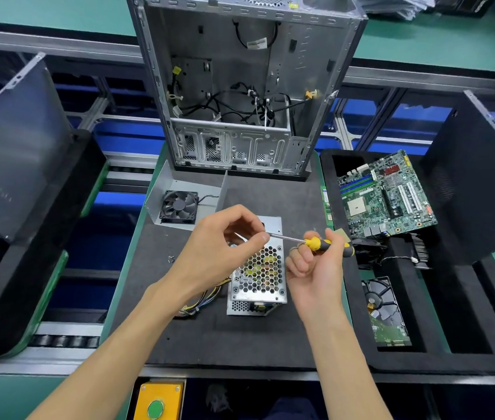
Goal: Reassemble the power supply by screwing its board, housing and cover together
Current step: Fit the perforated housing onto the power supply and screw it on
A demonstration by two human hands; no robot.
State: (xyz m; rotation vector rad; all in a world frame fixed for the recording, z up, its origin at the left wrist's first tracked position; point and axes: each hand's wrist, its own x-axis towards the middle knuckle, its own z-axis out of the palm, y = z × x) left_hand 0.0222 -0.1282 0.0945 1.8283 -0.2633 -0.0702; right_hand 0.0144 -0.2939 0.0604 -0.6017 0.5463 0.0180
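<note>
Your nearest open mat lies in front of the power supply; the computer case blocks the back, the fan the left.

Counts across the workbench: mostly single items, two hands.

Two hands are showing, the left hand and the right hand, sharing one screwdriver. One power supply is lying on one dark mat, with one bundle of wires trailing from it. One open computer case is standing behind, one bent metal cover is holding one fan, and a few loose screws, too small to count, are lying nearby. One motherboard and one hard drive are sitting in one foam tray. One yellow button box is showing below.
</note>
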